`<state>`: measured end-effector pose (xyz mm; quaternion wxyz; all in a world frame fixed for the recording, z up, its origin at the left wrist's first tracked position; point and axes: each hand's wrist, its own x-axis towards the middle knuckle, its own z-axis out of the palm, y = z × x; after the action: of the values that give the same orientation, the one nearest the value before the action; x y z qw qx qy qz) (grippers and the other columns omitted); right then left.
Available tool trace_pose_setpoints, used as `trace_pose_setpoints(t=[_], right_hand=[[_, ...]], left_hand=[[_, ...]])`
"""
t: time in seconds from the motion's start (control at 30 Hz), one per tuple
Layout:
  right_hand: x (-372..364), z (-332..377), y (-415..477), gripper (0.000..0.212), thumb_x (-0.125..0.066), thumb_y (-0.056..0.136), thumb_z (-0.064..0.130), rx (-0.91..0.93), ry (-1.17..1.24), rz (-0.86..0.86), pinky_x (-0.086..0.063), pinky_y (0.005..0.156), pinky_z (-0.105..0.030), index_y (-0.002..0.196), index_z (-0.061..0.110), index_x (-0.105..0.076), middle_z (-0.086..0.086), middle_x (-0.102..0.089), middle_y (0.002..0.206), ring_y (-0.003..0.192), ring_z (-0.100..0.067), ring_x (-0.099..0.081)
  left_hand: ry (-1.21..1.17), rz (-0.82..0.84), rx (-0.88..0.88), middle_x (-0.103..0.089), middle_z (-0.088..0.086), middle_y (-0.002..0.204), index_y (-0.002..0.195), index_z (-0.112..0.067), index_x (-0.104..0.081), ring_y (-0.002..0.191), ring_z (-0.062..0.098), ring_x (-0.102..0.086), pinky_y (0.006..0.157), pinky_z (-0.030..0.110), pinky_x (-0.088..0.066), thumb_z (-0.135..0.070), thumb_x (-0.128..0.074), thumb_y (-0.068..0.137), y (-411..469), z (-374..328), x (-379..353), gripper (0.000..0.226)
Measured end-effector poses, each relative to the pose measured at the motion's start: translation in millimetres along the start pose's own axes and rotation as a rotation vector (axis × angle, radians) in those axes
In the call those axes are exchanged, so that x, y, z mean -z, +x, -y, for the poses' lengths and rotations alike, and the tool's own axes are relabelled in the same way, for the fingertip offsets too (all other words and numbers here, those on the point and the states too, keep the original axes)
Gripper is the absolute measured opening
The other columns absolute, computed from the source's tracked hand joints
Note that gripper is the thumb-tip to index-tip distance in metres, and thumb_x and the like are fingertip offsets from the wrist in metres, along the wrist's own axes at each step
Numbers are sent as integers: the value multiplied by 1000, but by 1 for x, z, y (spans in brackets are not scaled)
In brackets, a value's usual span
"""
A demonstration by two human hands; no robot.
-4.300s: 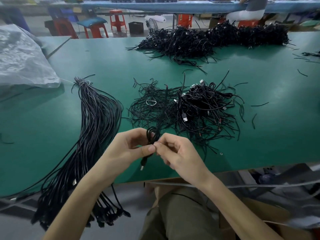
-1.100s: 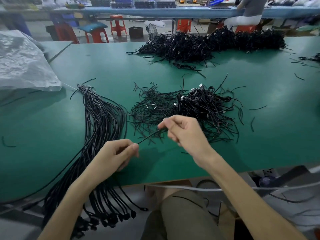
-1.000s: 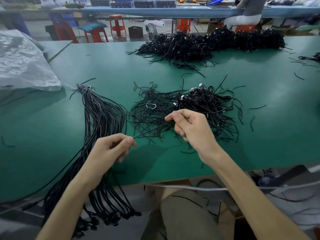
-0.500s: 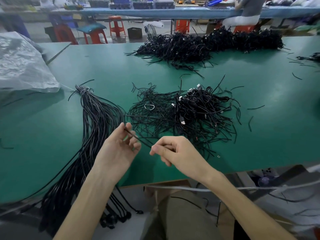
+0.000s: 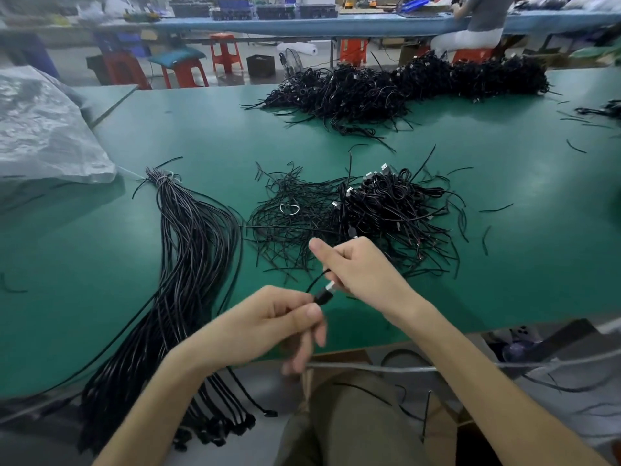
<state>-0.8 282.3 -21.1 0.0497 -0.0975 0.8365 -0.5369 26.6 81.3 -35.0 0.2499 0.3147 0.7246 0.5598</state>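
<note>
held cable (image 5: 323, 295), bundle (image 5: 191, 250) left, tangle (image 5: 379, 213) beyond

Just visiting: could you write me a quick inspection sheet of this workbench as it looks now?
Surface: green table, matte covering.
Job's things: USB cable, plug end held between both hands.
Clutter: loose black ties; stray offcuts at the right; plastic sheet at the left.
Hands: left hand pinches the cable by the plug; right hand grips it too.
Cables: tied straight bundle overhanging the near edge; coiled pile; larger far heap.
Surroundings: red stools; a seated person beyond.
</note>
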Motion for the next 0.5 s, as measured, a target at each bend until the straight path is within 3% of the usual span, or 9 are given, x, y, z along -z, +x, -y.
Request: trace_pose_setpoints(t=[0.07,0.13,0.2,0.3,0.4,0.5], right_hand=[[-5,8,0,59,-53,103,48,46,52,-22,-31,47,-12,56,13,-54,13,-46,41,37,-2,-39],[-10,12,-1,54,-52,104,45,105,67,-59,-33,51,-17,59,16,-58,12,-46,44,41,-3,-41],[-11,12,-3,50,-52,104,43,121,115,-124,-34,54,-20,62,17,-60,12,-47,46,44,-3,-41],[-14,12,-5,47,-55,104,38,128,184,-136,-38,54,-22,64,15,-60,11,-47,47,46,-6,-42],[-21,11,-9,44,-56,105,32,124,256,-99,-43,52,-20,65,13,-59,11,-50,46,46,-6,-46],[-22,12,-12,43,-56,104,33,153,190,-96,-42,48,-16,64,17,-60,14,-51,45,43,-2,-48]], left_hand=[[94,-157,-16,-78,4,85,102,-4,-66,74,22,-73,76,26,-54,-24,-45,108,10,7,-11,30],[103,-357,-96,-78,-4,99,111,-11,-67,92,14,-74,86,20,-53,-14,-44,106,17,14,-18,23],[32,-493,-199,-78,-9,103,112,-16,-68,99,10,-73,88,20,-53,-16,-46,104,19,17,-21,23],[-16,-630,-198,-78,1,101,109,-7,-67,97,21,-75,89,33,-59,-20,-45,105,22,21,-20,25],[37,-578,-143,-74,-2,93,104,-3,-64,92,18,-70,87,35,-56,-29,-47,104,24,21,-17,32],[-6,-476,-120,-77,-5,99,104,-9,-69,98,16,-72,90,29,-55,-29,-50,100,22,21,-19,28]])
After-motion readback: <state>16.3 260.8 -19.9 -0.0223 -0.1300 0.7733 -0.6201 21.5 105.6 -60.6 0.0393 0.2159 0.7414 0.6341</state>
